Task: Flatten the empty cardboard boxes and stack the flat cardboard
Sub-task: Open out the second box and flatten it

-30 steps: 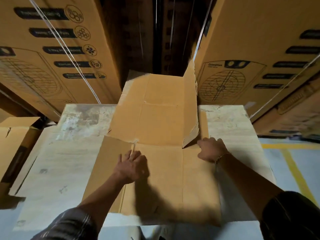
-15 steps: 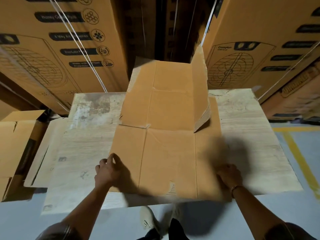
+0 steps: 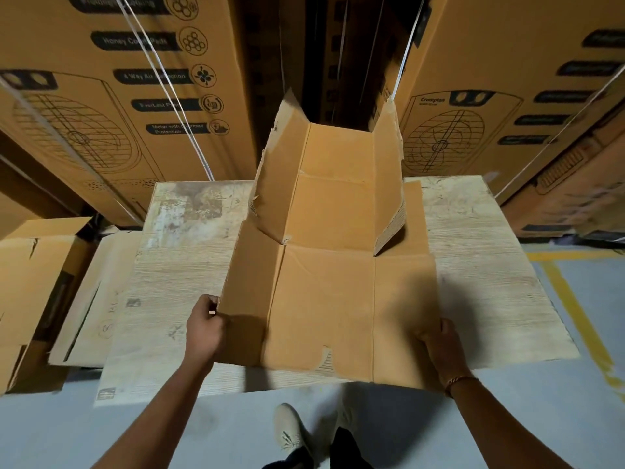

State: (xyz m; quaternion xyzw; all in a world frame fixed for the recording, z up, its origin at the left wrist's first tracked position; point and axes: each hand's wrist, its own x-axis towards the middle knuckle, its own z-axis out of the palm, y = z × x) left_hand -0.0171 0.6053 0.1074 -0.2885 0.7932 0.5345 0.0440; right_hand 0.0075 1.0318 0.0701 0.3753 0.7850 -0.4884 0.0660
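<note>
Fingers (image 3: 211, 304) of both hands grip opened cardboard (image 3: 324, 299), far flaps upright.

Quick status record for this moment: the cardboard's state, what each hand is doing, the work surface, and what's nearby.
cardboard: opened sheet on the board, near part flat, two far flaps upright
left hand: gripping the sheet's near left edge
right hand: gripping the near right corner
surface: pale wooden board
nearby: open box at left; printed cartons behind
task state: not fully flat
</note>
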